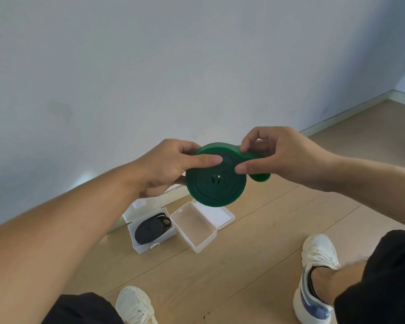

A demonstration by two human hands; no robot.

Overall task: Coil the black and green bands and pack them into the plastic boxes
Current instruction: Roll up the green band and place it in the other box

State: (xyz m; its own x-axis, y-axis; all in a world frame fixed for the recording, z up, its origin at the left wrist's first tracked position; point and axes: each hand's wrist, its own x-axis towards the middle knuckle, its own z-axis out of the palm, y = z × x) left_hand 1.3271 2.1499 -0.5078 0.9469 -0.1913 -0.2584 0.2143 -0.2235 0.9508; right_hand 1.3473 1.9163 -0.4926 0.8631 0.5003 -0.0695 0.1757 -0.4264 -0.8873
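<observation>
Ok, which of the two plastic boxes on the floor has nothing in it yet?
The right-hand box, beside the box holding the coiled black band.

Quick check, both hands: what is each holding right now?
Left hand: grips the green coil, thumb on its face.
Right hand: pinches the coil's loose tail.

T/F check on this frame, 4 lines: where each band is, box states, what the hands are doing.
1. The black band lies coiled in the left box. True.
2. The right box already holds the green band. False: it is empty; the green band is held up above the floor.
3. Both hands grip the green coil: left hand, right hand. True.
4. Both box lids are closed. False: both are open.
</observation>
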